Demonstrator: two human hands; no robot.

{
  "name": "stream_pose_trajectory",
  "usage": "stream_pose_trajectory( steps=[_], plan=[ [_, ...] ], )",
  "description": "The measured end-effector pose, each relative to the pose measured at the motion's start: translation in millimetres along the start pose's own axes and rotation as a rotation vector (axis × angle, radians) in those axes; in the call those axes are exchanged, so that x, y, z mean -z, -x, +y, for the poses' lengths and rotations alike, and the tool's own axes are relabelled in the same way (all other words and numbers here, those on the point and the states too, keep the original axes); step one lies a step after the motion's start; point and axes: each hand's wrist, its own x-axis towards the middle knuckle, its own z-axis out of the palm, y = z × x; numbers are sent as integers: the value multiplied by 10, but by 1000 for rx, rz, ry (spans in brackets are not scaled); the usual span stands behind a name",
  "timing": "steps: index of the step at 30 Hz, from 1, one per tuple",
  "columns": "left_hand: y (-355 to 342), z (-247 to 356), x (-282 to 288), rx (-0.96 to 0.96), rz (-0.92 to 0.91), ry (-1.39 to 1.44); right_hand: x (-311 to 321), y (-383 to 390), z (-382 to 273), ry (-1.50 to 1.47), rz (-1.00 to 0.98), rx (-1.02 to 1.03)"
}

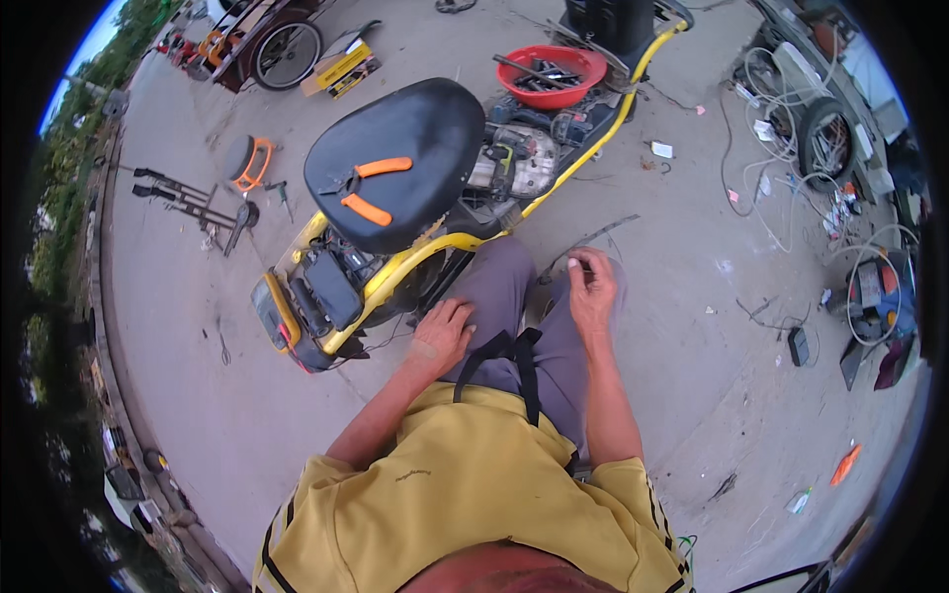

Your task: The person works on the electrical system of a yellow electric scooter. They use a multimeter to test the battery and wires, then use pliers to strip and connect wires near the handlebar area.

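My left hand [443,331] rests on my left thigh with its fingers loosely bent and apart. My right hand [591,282] is over my right knee, fingertips pinched; what they hold, if anything, is too small to name. Just in front of me is a yellow-framed scooter [633,84] with a black seat [415,133]. Orange-handled pliers [381,168] lie open on the seat. At its left end are a black box [331,292] and a yellow multimeter [272,301]. Beside the seat, machinery [524,158] shows in the frame, below a red basin [554,94] of tools.
Tools [213,203] and an orange-framed stool [252,163] lie to the left. A tricycle [287,54] and a yellow carton [336,79] are at the back. To the right are a tire [825,138], tangled hoses [771,148], a power tool [875,301] and a small black item [798,346].
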Motion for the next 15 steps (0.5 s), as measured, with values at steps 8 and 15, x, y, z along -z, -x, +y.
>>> stream_pose_trajectory(
  steps=[8, 15],
  plan=[
    [-145, 214, -273, -6, 13, 35, 153, 47, 374, 382, -2, 315],
    [-149, 411, -531, 34, 57, 250, 430, 47, 593, 316, -6, 195]
  ],
)
